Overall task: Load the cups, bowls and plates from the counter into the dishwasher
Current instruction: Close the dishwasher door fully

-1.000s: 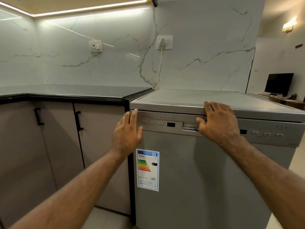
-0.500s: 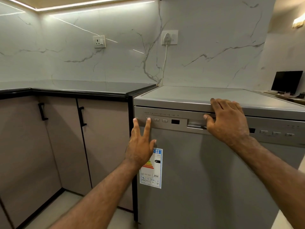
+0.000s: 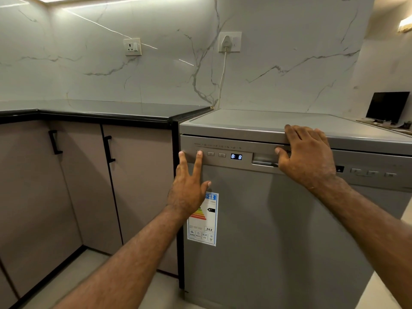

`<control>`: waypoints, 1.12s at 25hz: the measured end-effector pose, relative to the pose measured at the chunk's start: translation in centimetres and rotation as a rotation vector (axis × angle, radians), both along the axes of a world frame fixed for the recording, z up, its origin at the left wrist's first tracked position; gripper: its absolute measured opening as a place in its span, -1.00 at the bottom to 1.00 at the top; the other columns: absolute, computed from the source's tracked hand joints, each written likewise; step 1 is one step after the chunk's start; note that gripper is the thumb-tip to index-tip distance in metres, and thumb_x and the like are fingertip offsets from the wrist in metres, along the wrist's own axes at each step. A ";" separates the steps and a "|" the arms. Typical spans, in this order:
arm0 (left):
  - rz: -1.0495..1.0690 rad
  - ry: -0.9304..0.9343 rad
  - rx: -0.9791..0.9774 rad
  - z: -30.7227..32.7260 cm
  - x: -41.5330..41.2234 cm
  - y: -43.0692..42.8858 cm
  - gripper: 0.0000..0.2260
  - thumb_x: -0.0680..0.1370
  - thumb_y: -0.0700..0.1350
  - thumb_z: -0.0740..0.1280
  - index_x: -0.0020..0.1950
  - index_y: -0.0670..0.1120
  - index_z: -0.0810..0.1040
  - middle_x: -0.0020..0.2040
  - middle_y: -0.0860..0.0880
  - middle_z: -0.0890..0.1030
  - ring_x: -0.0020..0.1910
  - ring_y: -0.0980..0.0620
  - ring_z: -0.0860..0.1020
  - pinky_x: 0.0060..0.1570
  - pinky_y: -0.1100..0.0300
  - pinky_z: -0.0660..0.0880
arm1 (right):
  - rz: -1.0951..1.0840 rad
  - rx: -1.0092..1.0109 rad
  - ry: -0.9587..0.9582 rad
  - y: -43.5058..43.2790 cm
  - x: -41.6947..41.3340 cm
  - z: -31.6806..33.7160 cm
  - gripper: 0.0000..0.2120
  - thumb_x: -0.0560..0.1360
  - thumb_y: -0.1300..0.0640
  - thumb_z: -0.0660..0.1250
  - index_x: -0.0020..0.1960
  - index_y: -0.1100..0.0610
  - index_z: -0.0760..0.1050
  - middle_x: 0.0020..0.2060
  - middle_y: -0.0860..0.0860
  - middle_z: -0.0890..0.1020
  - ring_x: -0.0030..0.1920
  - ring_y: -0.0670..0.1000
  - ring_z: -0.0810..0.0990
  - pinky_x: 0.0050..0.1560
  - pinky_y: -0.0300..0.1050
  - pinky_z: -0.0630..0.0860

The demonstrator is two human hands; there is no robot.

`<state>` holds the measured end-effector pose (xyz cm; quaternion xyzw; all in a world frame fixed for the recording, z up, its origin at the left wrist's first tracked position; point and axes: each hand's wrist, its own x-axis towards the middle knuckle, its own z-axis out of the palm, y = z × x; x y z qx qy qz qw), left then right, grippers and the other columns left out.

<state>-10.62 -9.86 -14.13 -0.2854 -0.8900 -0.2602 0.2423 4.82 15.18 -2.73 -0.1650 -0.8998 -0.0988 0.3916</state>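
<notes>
1. The dishwasher (image 3: 278, 219) stands with its door closed, and everything below is placed relative to it.
2. The left hand (image 3: 189, 190) is up against its control strip at the far left. Two fingers are stretched out straight, the rest tucked in, and it's holding nothing. One fingertip sits on the leftmost button (image 3: 199, 152), the other on the strip's left edge.
3. Just right of that button row, the little display (image 3: 236, 156) is lit in blue.
4. The right hand (image 3: 307, 157) lies over the dishwasher's top front edge. Its fingers rest flat on the lid and the thumb is by the door handle (image 3: 264, 161), so it's resting rather than gripping.
5. An energy sticker (image 3: 204, 221) is on the door, partly behind the left wrist.
6. The dark bench (image 3: 100, 110) butts against the dishwasher's left side, with cupboard doors (image 3: 138, 186) under it.
7. A plug (image 3: 227, 42) in the wall above the dishwasher has its cord running down behind it.
</notes>
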 end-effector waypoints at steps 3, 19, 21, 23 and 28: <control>-0.006 -0.009 -0.017 -0.5 -0.1 -0.1 -0.16 0.61 0.21 0.30 0.61 0.28 -0.30 0.63 -0.09 -0.38 0.62 -0.29 0.08 0.26 -0.23 0.51 | -0.007 0.012 0.004 0.1 -0.1 -0.1 -0.36 0.55 -0.11 0.31 0.52 0.17 0.29 0.38 0.16 0.47 0.40 0.21 0.40 0.53 0.20 0.18; -0.016 -0.027 -0.041 -1.5 -0.5 -0.1 -0.09 0.58 0.18 0.37 0.60 0.30 -0.32 0.59 -0.03 -0.50 0.64 -0.24 -0.05 0.30 -0.25 0.50 | -0.021 0.035 0.029 0.2 -0.5 -0.4 -0.35 0.54 -0.15 0.29 0.51 0.17 0.29 0.37 0.16 0.47 0.40 0.20 0.38 0.53 0.20 0.17; 0.000 -0.025 -0.049 -1.6 -0.6 0.0 -0.06 0.57 0.16 0.39 0.60 0.29 -0.33 0.60 -0.04 -0.48 0.64 -0.25 -0.04 0.29 -0.26 0.50 | -0.023 0.034 0.027 0.2 -0.5 -0.4 -0.35 0.55 -0.17 0.27 0.51 0.17 0.29 0.38 0.16 0.46 0.41 0.20 0.38 0.53 0.20 0.17; 0.010 -0.028 -0.051 -1.7 -0.6 0.1 -0.04 0.57 0.13 0.41 0.61 0.28 -0.33 0.60 -0.06 -0.46 0.64 -0.26 -0.03 0.31 -0.26 0.49 | -0.022 0.028 0.032 0.2 -0.6 -0.5 -0.35 0.55 -0.17 0.26 0.51 0.17 0.29 0.38 0.16 0.46 0.41 0.20 0.37 0.53 0.20 0.17; 0.024 0.015 -0.063 -1.7 0.4 1.1 -0.11 0.59 0.08 0.38 0.67 0.08 -0.22 0.65 -0.17 -0.29 0.63 -0.26 0.06 0.37 -0.17 0.47 | -0.024 0.040 0.043 0.4 -0.7 -0.6 -0.33 0.54 -0.23 0.25 0.49 0.16 0.31 0.36 0.15 0.48 0.40 0.20 0.39 0.51 0.21 0.20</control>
